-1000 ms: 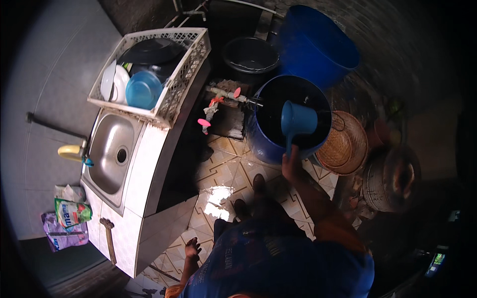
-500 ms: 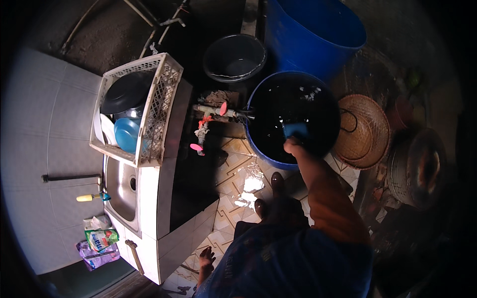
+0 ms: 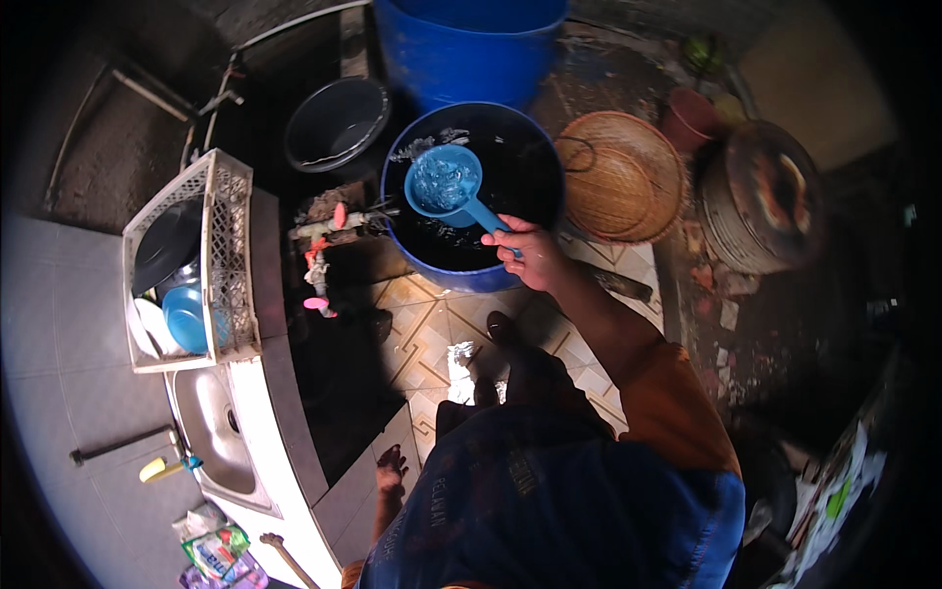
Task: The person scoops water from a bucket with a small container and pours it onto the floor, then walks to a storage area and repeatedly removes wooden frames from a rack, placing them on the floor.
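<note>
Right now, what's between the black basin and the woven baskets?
In the head view, the front blue drum, with the dipper held over its mouth by the right hand.

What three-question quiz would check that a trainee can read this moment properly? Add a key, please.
1. True or false: the left hand grips the blue dipper.
2. What is in the bowl of the dipper?
3. Just right of the barrel beneath the dipper are: A) a sink; B) wicker trays; C) a crate.

Key:
1. False; the right hand grips its handle.
2. Water.
3. B.
</note>
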Demonstrator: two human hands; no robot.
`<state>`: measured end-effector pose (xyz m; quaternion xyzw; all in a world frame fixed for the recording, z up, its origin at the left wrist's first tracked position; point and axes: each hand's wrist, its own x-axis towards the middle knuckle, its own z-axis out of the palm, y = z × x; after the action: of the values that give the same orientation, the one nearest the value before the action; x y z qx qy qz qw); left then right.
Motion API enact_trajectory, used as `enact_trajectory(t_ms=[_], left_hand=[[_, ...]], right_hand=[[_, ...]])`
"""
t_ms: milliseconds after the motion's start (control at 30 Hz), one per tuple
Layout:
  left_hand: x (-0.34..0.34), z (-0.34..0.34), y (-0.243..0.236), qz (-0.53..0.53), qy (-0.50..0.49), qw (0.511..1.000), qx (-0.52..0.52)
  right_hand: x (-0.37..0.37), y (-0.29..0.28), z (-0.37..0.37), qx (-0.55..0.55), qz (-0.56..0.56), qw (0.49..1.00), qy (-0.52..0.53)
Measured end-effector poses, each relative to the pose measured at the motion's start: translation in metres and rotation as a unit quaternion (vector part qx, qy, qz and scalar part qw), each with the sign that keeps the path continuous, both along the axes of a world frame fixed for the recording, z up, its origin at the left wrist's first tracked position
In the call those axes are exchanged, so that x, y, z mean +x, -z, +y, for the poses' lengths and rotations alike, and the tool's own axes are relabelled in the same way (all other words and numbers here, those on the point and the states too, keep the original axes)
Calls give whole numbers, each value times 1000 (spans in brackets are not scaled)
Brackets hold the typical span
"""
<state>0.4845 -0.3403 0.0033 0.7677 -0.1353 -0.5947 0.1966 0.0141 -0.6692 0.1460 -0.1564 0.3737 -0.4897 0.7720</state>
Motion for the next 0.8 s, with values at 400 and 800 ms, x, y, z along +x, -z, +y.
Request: enact_trajectory(t_ms=[400,800], left_hand=[[30,-10,45,-7,185,979,82],[-12,19,44,5,219,973,65]], right_hand=[[-45,-73,334,58,65,946,311],[-94,64,620,303,54,777,550]])
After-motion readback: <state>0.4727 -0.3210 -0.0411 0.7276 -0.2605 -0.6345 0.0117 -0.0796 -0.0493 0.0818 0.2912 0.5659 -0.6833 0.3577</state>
